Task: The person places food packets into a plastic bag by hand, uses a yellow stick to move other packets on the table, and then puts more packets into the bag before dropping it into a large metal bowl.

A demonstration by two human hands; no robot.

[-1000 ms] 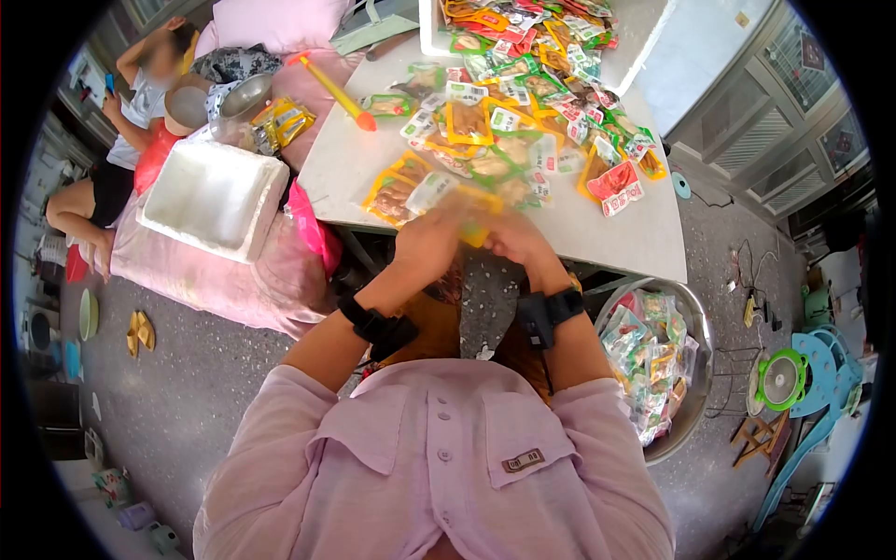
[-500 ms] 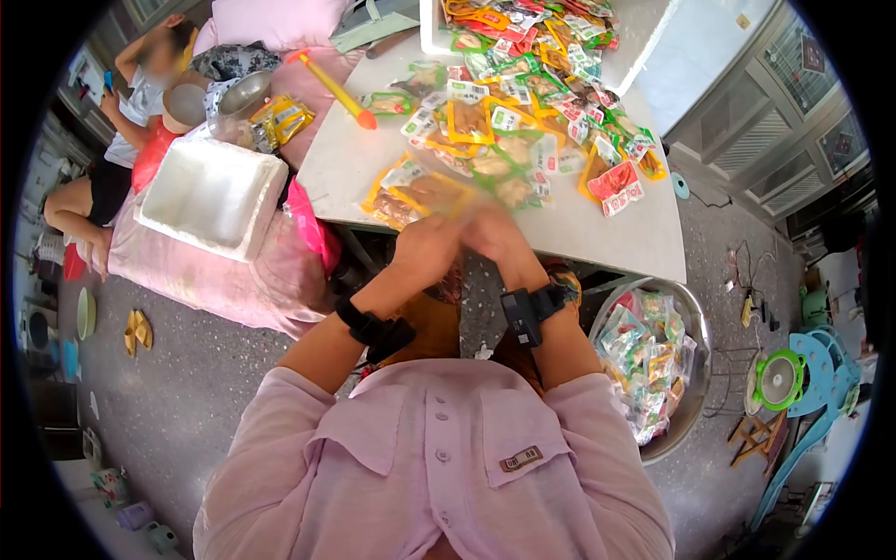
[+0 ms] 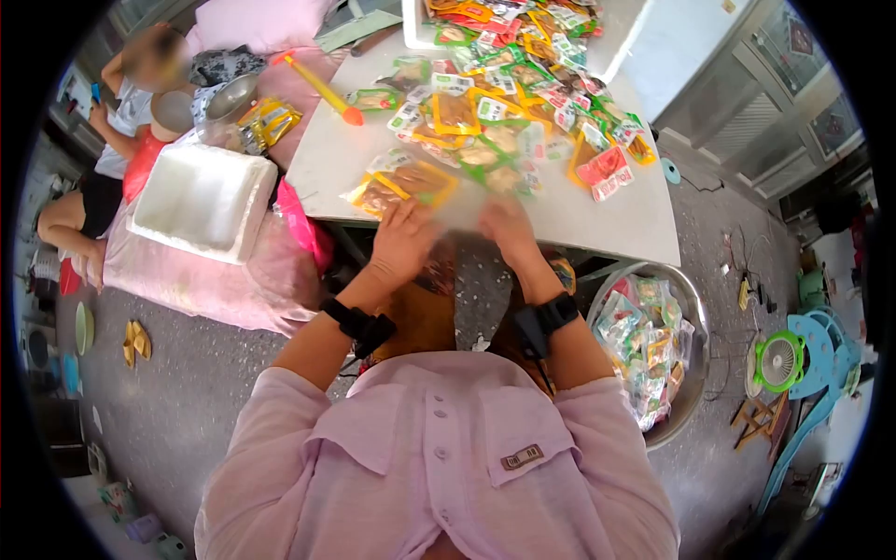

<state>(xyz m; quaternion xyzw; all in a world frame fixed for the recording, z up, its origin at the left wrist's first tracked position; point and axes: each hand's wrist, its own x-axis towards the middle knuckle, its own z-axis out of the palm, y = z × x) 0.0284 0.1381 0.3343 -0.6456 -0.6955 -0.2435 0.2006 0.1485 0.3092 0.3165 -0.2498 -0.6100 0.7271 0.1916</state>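
Observation:
My left hand point(image 3: 403, 245) is at the table's near edge, its fingers stretched out and touching the lower edge of yellow-bordered food packets point(image 3: 408, 183) with brown contents. My right hand point(image 3: 509, 231) is a little to the right, below a green-edged food packet point(image 3: 505, 179) with pale contents. Its fingers are curled together and partly blurred. A faint see-through smear shows between the hands; whether the right fingers hold clear plastic I cannot make out. Beyond them lies a loose spread of packets, among them a yellow-framed packet point(image 3: 455, 113) and a red packet point(image 3: 604, 172).
A white foam box point(image 3: 411, 23) of packets stands at the back of the table point(image 3: 317, 177). A metal basin point(image 3: 702, 369) of packets is at lower right. On the pink-covered bed are another foam box point(image 3: 201, 201) and a seated person point(image 3: 117, 140). A yellow-orange hammer-shaped object point(image 3: 322, 89) lies at left.
My hands, close together before, have moved apart: the left to the left, onto the packets' lower edge, the right slightly to the right. The view has shifted slightly.

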